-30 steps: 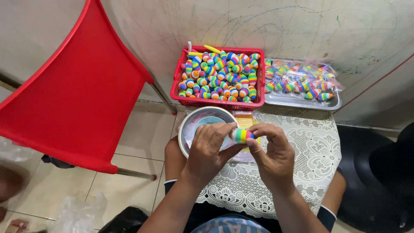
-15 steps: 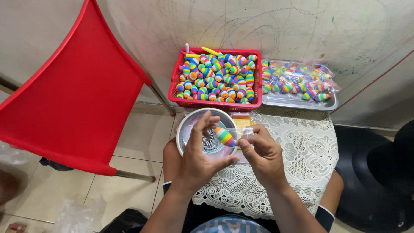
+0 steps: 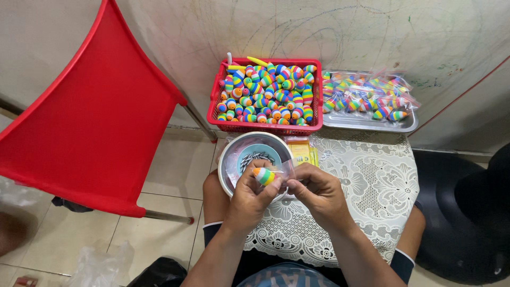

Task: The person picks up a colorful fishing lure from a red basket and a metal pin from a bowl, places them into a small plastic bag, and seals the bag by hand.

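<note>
Over the lap: a white lace cloth point(image 3: 372, 202) covers the surface; both hands meet above its near edge, close to the body for fine work
Left hand point(image 3: 248, 199): grip closed on a rainbow-striped float point(image 3: 264, 176), held up by the fingertips
Right hand point(image 3: 319, 192): grip pinched on a small clear bag point(image 3: 287, 171) touching the float
Bowl point(image 3: 229, 159): just beyond the hands, holding small metal pieces within reach
Red basket point(image 3: 317, 101): heaped with loose floats
Metal tray point(image 3: 366, 121): beside the basket, carrying bagged floats, so the two sorts stay apart

A rainbow-striped float point(image 3: 264, 176) shows orange, white, green and yellow bands. The basket point(image 3: 317, 109) is red, like the chair point(image 3: 85, 122). The cloth point(image 3: 372, 196) is white lace with flower patterns. The tray point(image 3: 366, 123) is silver.
</note>
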